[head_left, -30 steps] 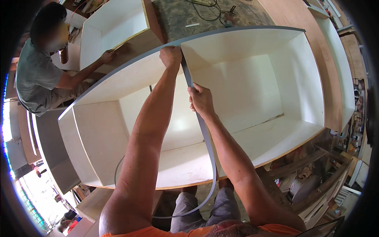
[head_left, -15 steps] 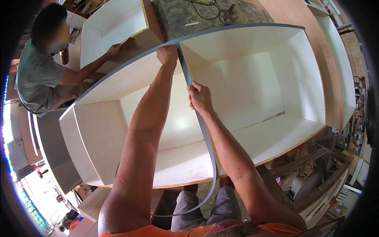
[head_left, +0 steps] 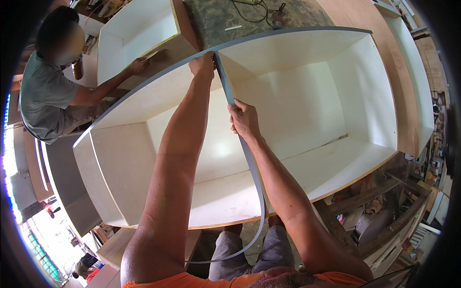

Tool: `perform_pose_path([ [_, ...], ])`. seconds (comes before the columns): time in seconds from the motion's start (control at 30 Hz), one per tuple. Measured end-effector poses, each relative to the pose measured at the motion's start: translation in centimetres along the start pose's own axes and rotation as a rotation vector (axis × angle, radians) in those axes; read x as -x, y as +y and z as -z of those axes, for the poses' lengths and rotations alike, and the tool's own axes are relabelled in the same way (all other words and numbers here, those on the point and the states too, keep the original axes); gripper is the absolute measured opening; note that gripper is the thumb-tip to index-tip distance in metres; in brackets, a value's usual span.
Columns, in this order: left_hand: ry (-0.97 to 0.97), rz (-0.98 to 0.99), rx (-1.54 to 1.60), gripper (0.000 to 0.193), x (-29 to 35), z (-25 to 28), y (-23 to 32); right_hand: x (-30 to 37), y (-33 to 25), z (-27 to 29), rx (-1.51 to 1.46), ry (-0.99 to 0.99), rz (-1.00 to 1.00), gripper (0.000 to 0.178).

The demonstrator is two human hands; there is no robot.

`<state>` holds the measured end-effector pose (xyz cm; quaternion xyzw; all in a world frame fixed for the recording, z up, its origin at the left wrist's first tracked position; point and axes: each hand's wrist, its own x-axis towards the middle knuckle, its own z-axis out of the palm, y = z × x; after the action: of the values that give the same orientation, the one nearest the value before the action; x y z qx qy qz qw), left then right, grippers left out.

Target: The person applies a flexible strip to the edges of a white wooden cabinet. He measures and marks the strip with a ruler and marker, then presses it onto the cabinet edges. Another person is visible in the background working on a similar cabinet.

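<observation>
A large white-lined cabinet carcass [head_left: 307, 91] lies open side up in front of me, split by a middle divider. Along the divider's edge runs a grey edge banding strip [head_left: 224, 80], whose loose length curves down past the front rim toward my legs. My right hand [head_left: 244, 118] is closed around this strip and the divider edge, about a third of the way down. At the divider's far end, my left hand [head_left: 202, 65] is closed against the junction with the far grey rim; what its fingers hold is hidden.
A co-worker [head_left: 55, 89] at the far left rests a hand on a smaller white-lined box [head_left: 139, 33]. Beyond the cabinet, a tool with a cord [head_left: 277, 18] and a small white piece [head_left: 233, 28] lie on the floor. A wooden frame [head_left: 384, 211] stands at the near right.
My left hand has turned slightly and shifted a little left at the divider's far end. My right hand keeps its hold on the strip.
</observation>
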<state>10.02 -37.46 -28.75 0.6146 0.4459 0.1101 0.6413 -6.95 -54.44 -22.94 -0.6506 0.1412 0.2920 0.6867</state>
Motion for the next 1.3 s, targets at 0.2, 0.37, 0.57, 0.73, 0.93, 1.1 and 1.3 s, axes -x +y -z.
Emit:
perform_pose_path([
  [0.2,-0.053,0.067,-0.010,0.010,-0.6,0.0,0.1,-0.2,0.0,0.1,-0.004,-0.007,-0.023,0.032],
  [0.37,-0.069,0.123,0.035,0.012,-0.2,0.1,0.8,-0.1,0.2,0.0,-0.024,0.012,0.014,0.028],
  [0.57,-0.075,0.098,0.016,0.015,-0.7,0.2,0.4,-0.2,0.1,-0.2,-0.012,0.018,-0.005,0.031],
  [0.73,-0.055,-0.066,-0.049,0.014,-0.7,0.2,-0.6,-0.3,0.1,-0.1,0.040,0.023,0.011,0.024],
  [0.93,0.082,-0.260,-0.390,0.019,3.0,1.7,-2.5,0.3,0.5,-0.3,-0.017,0.013,0.056,0.026],
  [1.1,-0.143,-0.234,-0.165,0.023,10.0,6.0,-6.5,5.7,2.9,1.0,0.027,0.094,-0.028,0.034],
  [1.3,-0.189,-0.100,-0.019,0.021,17.5,9.1,-9.5,9.9,6.2,1.5,0.032,0.159,-0.024,0.033],
])
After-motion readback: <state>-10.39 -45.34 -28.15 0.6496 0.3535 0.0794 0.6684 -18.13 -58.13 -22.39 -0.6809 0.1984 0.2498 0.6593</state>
